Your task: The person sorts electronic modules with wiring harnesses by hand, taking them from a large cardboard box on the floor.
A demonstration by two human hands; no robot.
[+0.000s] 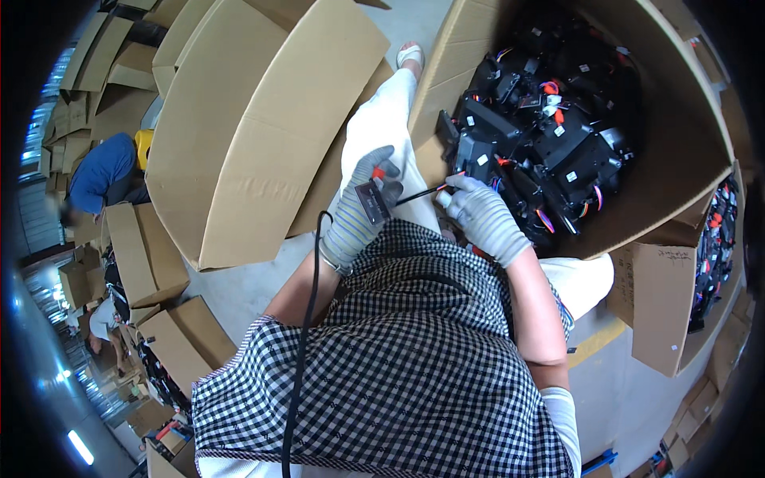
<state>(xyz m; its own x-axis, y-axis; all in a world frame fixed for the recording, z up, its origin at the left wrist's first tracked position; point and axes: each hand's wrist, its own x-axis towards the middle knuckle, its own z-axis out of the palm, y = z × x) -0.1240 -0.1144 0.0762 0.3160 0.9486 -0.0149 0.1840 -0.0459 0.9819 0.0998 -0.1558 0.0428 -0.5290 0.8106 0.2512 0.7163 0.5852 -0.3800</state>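
Note:
My left hand (pixel 348 227), in a grey striped glove, is closed around a small black box-shaped module (pixel 372 202) with a printed label. A red piece (pixel 378 172) shows by its fingers. From the module a short black cable (pixel 418 193) runs across to my right hand (pixel 488 221), also gloved. Those fingers pinch the cable's far end, where coloured wires and a white tip (pixel 444 198) show. Just beyond the right hand stands a large open cardboard box (pixel 677 95), holding a heap of black plastic units (pixel 498 123) with coloured wires and red and white connectors.
Tall open cartons (pixel 275 143) stand at my left. Another carton (pixel 657 299) with similar black units is at the right. A long black cord (pixel 301 342) hangs down over my checked apron (pixel 414 358). A person in blue (pixel 103 171) bends among boxes at far left.

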